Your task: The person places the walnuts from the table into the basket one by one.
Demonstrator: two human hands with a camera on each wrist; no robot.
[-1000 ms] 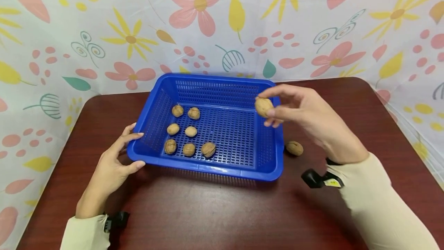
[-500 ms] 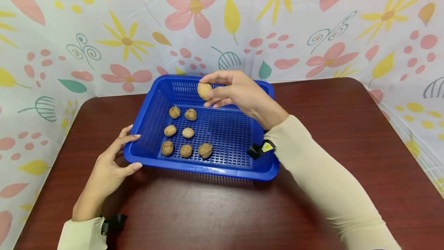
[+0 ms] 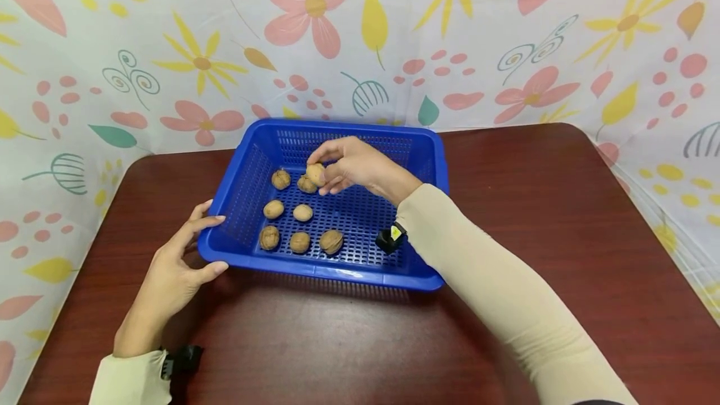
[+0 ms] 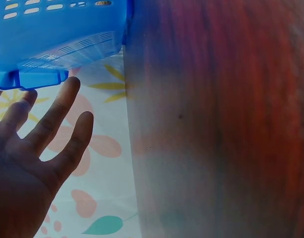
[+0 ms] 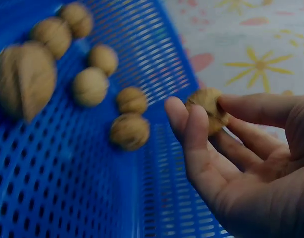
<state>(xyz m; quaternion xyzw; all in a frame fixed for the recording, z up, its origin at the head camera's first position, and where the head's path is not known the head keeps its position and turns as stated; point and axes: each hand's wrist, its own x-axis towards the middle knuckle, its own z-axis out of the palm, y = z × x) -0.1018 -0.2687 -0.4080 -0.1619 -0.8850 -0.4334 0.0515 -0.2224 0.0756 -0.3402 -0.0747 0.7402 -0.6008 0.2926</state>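
My right hand (image 3: 360, 164) pinches a pale walnut (image 3: 316, 174) between thumb and fingertips, over the back part of a blue plastic basket (image 3: 360, 275). In the right wrist view this walnut (image 5: 209, 106) is held clear of the ones lying below. Partly behind it in the head view lies a brown walnut (image 3: 306, 185). Several more walnuts rest in rows on the left part of the basket floor, among them a large one (image 3: 331, 242). My left hand (image 3: 169, 280) touches the basket's left front corner with spread fingertips; in the left wrist view its fingers (image 4: 50, 124) are fairly straight.
The basket stands on a dark red-brown table (image 3: 337, 342), close to a flower-printed cloth (image 3: 360, 36) at the back. My right sleeve (image 3: 495, 267) crosses over the basket's right front corner and hides part of the table.
My right hand has carried the walnut leftward and then lower into the basket. A walnut on the table right of the basket is now hidden by the sleeve. My left hand stays at the corner.
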